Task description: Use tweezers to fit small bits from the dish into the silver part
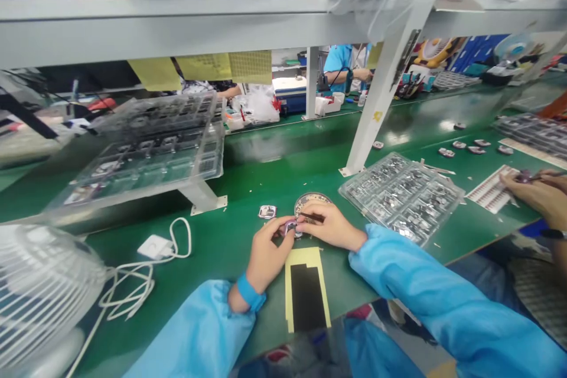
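Observation:
My left hand (pixel 269 246), with a blue band at the wrist, pinches a small rounded case with a purplish rim (pixel 290 225). Against that case works my right hand (pixel 330 225), its fingers closed on a thin dark tool (pixel 312 217) that looks like tweezers. Behind my hands lies a round patterned disc (pixel 313 197), partly hidden by my right hand. A similar small squarish case (pixel 267 211) rests on the green table just left of it. Nearer to me is a yellow sheet with a black strip (pixel 306 292).
A clear compartment tray of small metal parts (pixel 401 195) stands right. Trays (pixel 146 156) sit on a raised rack at left. A white fan (pixel 44 295) and a cable with a charger (pixel 156 246) are near left. A co-worker's hands (pixel 534 189) work at far right. A shelf post (pixel 376 103) rises behind.

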`<state>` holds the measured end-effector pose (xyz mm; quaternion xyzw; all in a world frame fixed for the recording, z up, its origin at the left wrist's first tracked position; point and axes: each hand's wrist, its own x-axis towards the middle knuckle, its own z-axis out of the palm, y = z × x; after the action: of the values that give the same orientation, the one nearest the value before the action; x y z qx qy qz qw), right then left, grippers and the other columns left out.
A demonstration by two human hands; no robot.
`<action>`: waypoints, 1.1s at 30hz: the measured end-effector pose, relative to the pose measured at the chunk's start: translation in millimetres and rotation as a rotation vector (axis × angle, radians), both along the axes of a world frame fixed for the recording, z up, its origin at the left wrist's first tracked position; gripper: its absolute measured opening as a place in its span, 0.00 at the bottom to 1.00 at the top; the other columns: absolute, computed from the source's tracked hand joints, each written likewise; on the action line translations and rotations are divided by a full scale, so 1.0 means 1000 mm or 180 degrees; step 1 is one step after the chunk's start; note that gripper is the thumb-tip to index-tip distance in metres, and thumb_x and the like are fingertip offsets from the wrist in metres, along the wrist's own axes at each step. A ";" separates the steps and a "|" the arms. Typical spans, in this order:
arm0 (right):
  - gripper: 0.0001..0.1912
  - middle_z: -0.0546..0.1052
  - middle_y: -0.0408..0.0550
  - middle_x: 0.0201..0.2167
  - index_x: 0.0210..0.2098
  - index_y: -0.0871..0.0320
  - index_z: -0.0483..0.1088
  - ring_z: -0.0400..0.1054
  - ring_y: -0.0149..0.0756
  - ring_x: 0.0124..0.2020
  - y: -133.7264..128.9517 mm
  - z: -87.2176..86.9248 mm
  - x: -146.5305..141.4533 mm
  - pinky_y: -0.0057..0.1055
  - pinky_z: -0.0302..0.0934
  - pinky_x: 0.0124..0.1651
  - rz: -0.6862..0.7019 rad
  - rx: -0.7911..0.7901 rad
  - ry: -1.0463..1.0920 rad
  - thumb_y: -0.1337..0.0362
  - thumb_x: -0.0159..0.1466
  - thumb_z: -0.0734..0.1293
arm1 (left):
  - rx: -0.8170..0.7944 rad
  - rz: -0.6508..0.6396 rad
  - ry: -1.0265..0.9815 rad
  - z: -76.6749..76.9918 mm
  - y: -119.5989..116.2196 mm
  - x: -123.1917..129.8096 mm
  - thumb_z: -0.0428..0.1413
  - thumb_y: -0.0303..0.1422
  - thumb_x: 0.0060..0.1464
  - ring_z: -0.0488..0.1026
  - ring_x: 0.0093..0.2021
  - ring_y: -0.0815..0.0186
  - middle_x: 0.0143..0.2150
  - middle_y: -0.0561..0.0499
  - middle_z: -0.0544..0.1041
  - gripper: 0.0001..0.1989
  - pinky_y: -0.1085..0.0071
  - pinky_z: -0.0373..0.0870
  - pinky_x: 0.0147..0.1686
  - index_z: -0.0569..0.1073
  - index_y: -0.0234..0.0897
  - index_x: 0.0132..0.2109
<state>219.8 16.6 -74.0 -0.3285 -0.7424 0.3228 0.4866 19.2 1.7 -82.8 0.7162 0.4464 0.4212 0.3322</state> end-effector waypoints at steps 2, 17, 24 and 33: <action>0.08 0.76 0.49 0.37 0.39 0.59 0.77 0.71 0.36 0.41 -0.001 -0.001 0.001 0.35 0.66 0.48 0.0026 0.0285 -0.0103 0.63 0.62 0.75 | 0.0058 -0.0009 0.0011 -0.001 -0.001 0.000 0.57 0.29 0.58 0.74 0.40 0.64 0.43 0.51 0.79 0.12 0.68 0.70 0.42 0.78 0.42 0.49; 0.04 0.73 0.50 0.42 0.42 0.56 0.72 0.69 0.37 0.46 -0.007 -0.001 0.011 0.36 0.66 0.51 0.0064 0.0186 -0.0542 0.64 0.69 0.67 | 0.0273 0.0049 0.0426 0.003 0.002 -0.004 0.56 0.29 0.60 0.73 0.37 0.65 0.39 0.53 0.78 0.13 0.68 0.69 0.42 0.77 0.44 0.51; 0.07 0.74 0.49 0.42 0.43 0.56 0.75 0.71 0.40 0.44 0.004 0.000 0.031 0.39 0.65 0.51 -0.1126 0.0041 -0.1157 0.63 0.69 0.65 | 0.0198 0.1187 0.1069 0.003 0.106 -0.045 0.53 0.33 0.62 0.75 0.37 0.60 0.35 0.50 0.77 0.15 0.66 0.71 0.40 0.73 0.37 0.54; 0.13 0.74 0.48 0.33 0.32 0.58 0.72 0.70 0.35 0.36 -0.017 0.028 0.035 0.33 0.63 0.41 -0.1171 0.0499 -0.0390 0.63 0.72 0.62 | 0.0375 0.1362 0.1818 0.006 0.086 -0.051 0.56 0.49 0.59 0.72 0.48 0.50 0.43 0.42 0.74 0.22 0.58 0.68 0.48 0.73 0.36 0.49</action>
<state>255.2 -0.3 -45.9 -0.4386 -0.7210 0.1491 0.5154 -31.9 87.7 -77.3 0.7132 0.6360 0.2892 0.0566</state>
